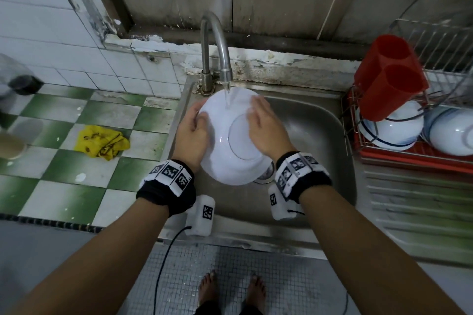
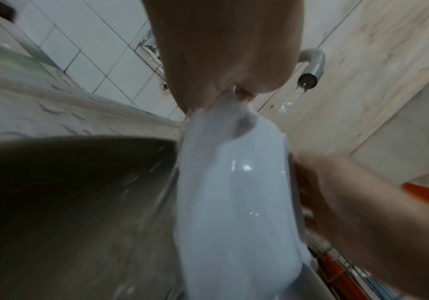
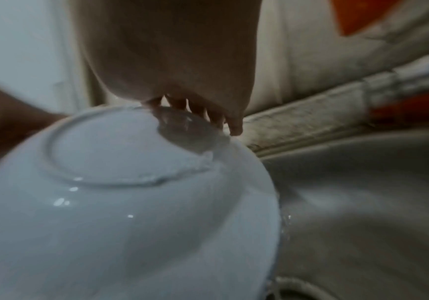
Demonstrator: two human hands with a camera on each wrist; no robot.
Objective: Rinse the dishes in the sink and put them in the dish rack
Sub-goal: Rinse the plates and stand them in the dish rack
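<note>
**White bowl under the running tap**

A steel sink [image 1: 317, 140] sits in a tiled counter of green and white squares, with a worn wall behind it. At the bottom of the head view two bare feet [image 1: 231, 291] stand on small grey floor tiles.

Above the basin, the white bowl [image 1: 230, 158] is held bottom-up and tilted, its foot ring facing the camera. The left hand [image 1: 192, 133] grips its rim at 9 o'clock, thumb on the outside and fingers curled over the edge. The right hand [image 1: 266, 128] lies on the bowl's underside at 2 o'clock with fingers straight and spread, pressing flat and not closed around anything. Both wrists wear black bands with printed markers.

Water falls from the curved faucet [image 1: 217, 48] onto the bowl's far edge at 12 o'clock.

At 9 o'clock on the counter lies a crumpled yellow cloth [image 1: 102, 144]. At 3 o'clock stands the dish rack [image 1: 435, 41], holding a red cutlery holder [image 1: 391, 77] and two white bowls [image 1: 389, 130].
</note>
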